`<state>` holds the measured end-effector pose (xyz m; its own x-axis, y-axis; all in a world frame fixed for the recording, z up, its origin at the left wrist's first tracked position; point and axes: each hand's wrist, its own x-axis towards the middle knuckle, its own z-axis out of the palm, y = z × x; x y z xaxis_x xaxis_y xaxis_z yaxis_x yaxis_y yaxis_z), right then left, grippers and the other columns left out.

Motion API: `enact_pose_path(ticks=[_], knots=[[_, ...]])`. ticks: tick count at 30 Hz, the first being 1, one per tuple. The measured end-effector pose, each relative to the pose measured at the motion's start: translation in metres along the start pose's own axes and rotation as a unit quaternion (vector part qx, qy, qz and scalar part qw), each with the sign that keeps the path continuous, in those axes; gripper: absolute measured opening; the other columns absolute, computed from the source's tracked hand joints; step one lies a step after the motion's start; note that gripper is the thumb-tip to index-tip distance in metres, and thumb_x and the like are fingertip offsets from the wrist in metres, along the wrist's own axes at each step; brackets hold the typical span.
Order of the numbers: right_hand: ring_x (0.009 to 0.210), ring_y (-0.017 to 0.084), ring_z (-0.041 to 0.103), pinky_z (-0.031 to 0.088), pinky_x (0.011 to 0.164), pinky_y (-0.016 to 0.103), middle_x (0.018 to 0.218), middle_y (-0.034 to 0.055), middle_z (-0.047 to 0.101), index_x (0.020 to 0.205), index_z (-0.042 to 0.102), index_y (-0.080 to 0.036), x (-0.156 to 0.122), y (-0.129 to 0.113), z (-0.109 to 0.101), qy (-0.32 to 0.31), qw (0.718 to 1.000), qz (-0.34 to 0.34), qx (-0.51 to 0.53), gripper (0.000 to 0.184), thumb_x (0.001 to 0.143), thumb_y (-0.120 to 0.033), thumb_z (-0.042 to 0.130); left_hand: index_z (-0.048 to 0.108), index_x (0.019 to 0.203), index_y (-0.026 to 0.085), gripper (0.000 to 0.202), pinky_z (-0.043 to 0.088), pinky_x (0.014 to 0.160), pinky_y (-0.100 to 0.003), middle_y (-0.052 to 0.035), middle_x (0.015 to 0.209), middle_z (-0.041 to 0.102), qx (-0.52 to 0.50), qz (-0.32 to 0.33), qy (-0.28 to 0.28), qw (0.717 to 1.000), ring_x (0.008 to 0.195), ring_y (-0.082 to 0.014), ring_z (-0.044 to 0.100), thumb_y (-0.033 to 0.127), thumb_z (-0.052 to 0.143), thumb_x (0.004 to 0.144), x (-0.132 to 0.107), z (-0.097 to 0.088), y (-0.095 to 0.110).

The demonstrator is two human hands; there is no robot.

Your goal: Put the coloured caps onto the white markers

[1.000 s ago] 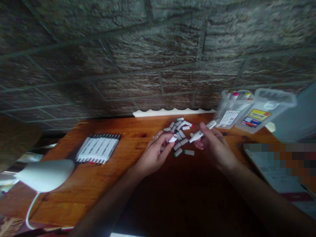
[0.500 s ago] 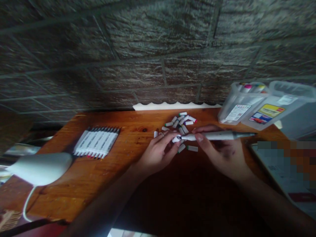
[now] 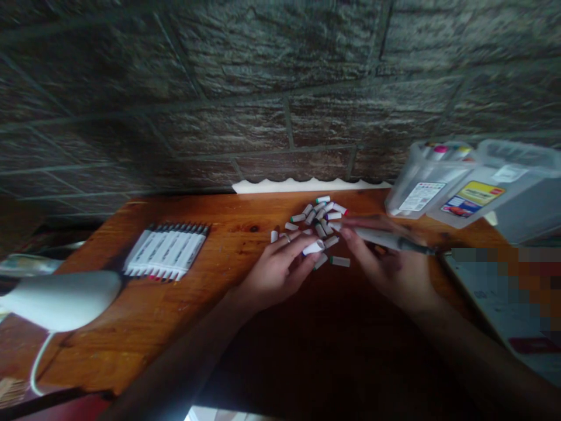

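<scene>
My left hand (image 3: 280,266) pinches a white marker cap (image 3: 314,247) between thumb and fingers, just in front of a pile of loose caps (image 3: 322,215) on the wooden table (image 3: 236,275). My right hand (image 3: 390,269) grips a white marker (image 3: 385,238) with a dark end pointing right; the marker is blurred by motion. The marker's left tip sits a little apart from the cap, to its upper right. A row of capped white markers (image 3: 166,252) lies flat at the left of the table.
Two clear plastic boxes (image 3: 464,181) with labels stand at the back right, one with markers inside. A white lamp head (image 3: 61,299) with its cord juts in at the left. A paper or book (image 3: 504,304) lies at the right. A brick wall rises right behind the table.
The right hand turned the marker from tilted to lying sideways, brought its tip to the cap in my left hand, then drew it slightly back up and right.
</scene>
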<state>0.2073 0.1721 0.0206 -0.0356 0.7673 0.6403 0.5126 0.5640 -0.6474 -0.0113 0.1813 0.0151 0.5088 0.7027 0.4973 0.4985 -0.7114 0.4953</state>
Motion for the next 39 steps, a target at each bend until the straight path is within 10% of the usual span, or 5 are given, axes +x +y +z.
enact_pose_path(ticks=[7,22,27,32,39], knots=[[0.057,0.008,0.062,0.047,0.05,0.018,0.074,0.0038,0.071,0.094,0.074,-0.016,0.011,0.007,-0.012,0.091,0.991,0.094,0.036,0.02,0.089,-0.035,0.069,0.068,0.113,0.017,0.02,0.052,0.09,-0.018,-0.0035,0.11,0.073,-0.015,-0.022,0.007,1.0,0.1,-0.0106,0.069,0.025,0.057,0.099,0.002,-0.005,0.002],[0.093,0.015,0.073,0.061,0.088,0.027,0.103,0.0047,0.077,0.105,0.075,-0.021,-0.002,-0.008,0.001,-0.052,0.998,-0.026,0.017,0.018,0.091,-0.028,0.067,0.068,0.115,0.018,0.02,0.054,0.095,-0.022,-0.0052,0.113,0.074,-0.02,-0.012,-0.001,1.0,0.105,-0.0128,0.07,0.025,0.058,0.098,0.0,-0.002,-0.005],[0.071,0.013,0.066,0.055,0.064,0.026,0.092,0.0074,0.075,0.106,0.074,-0.017,0.012,0.017,-0.01,0.083,0.992,0.094,-0.007,0.029,0.092,-0.04,0.064,0.069,0.111,0.019,0.017,0.054,0.085,-0.017,-0.0036,0.107,0.074,-0.044,0.027,-0.064,0.997,0.093,-0.0099,0.07,0.024,0.06,0.097,-0.001,-0.001,0.006],[0.063,0.009,0.059,0.048,0.06,0.021,0.073,0.0042,0.067,0.078,0.068,-0.013,0.013,0.013,-0.009,0.045,0.99,0.132,0.027,0.037,0.094,-0.045,0.061,0.069,0.111,0.017,0.02,0.054,0.081,-0.017,-0.0031,0.105,0.074,-0.024,-0.011,0.031,0.999,0.09,-0.0097,0.07,0.026,0.066,0.094,0.0,-0.001,-0.002],[0.066,0.011,0.065,0.051,0.059,0.02,0.086,0.0015,0.073,0.153,0.036,-0.02,-0.001,0.021,0.002,-0.14,0.971,0.145,0.127,0.073,0.09,-0.04,0.067,0.069,0.104,0.016,0.014,0.053,0.074,-0.015,-0.0028,0.1,0.074,-0.05,-0.019,0.084,0.995,0.077,-0.0063,0.067,0.023,0.068,0.092,0.002,0.001,-0.009]])
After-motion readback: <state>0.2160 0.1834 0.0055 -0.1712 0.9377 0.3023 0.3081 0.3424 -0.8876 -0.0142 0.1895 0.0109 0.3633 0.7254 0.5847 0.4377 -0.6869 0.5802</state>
